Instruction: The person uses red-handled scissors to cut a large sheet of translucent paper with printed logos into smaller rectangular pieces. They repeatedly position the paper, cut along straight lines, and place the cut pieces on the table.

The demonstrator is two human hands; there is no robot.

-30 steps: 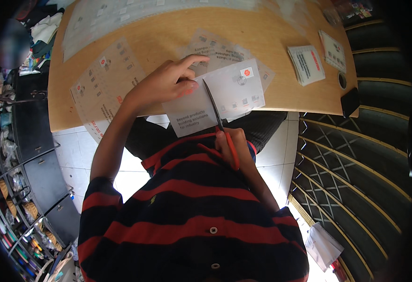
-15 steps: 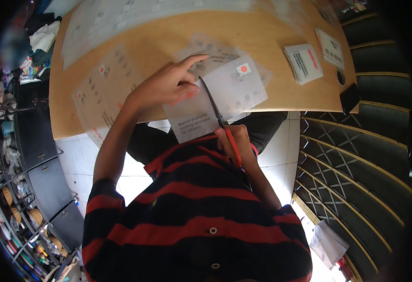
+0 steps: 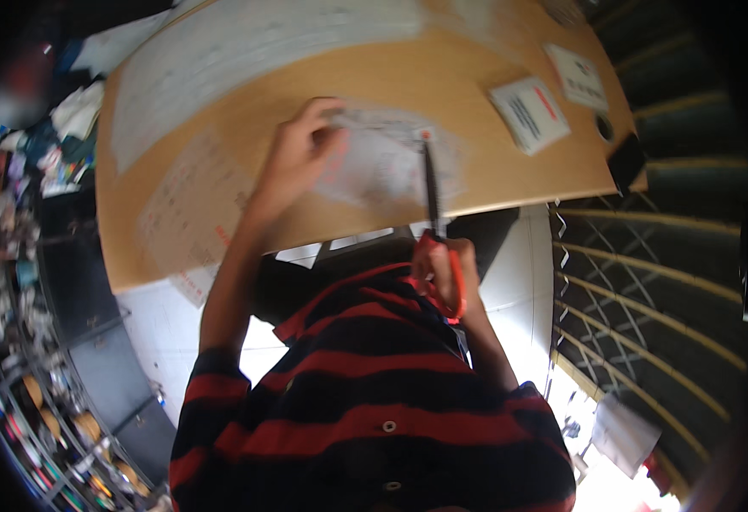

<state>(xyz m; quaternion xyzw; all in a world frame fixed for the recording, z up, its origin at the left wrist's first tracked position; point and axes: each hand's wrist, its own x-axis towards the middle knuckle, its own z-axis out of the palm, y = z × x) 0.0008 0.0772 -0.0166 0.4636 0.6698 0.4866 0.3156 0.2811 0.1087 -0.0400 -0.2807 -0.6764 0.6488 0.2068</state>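
Note:
Over the far side of some blurred translucent printed sheets (image 3: pixel 374 166), my left hand (image 3: pixel 301 154) curves its fingers, with a gap showing between thumb and forefinger. Motion smears the fingertips, and no firm hold on a sheet shows. My right hand (image 3: pixel 444 271) grips scissors (image 3: pixel 432 192) by their red-orange handles, just off the table's near edge. The dark blades point away from me over the right part of the sheets and look close together. Whether they touch the paper I cannot tell.
Another printed sheet (image 3: pixel 190 205) lies at the left, overhanging the table's (image 3: pixel 476 183) near edge. A large translucent sheet (image 3: pixel 246 64) covers the far side. Two stacks of printed cards (image 3: pixel 529 115) (image 3: pixel 576 77) and a dark flat object (image 3: pixel 626 162) sit at the right. Shelves (image 3: pixel 28 358) stand left.
My left hand has drawn its outstretched forefinger in. The scissors have swung upright and right, off their place across the sheet. The view has shifted slightly, and the upper sheet looks moved and blurred.

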